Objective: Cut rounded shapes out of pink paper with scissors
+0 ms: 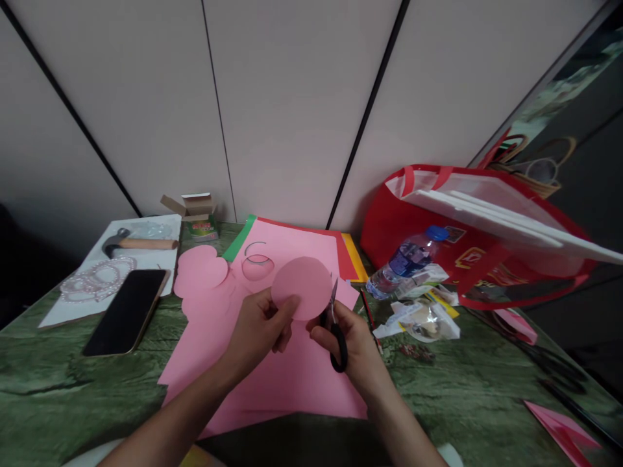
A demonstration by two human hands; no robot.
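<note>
The left-hand grip (261, 322) pinches a pink paper disc (302, 283) between thumb and fingers near the frame's centre, rim apparently left free for the scissors (343, 348), whose handles the right-hand grip (359, 340) wraps; whether the blades touch paper is hard to tell. Pink sheets (287, 389) lie beneath, seemingly placed within reach, while phone (126, 311) and hammer (148, 244) sit at frame left on the worktop (39, 383), away from the scissors.

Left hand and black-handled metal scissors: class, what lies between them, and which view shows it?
A round pink paper disc, in the head view. The left hand grips its lower-left edge; the scissors are by its right edge.
</note>
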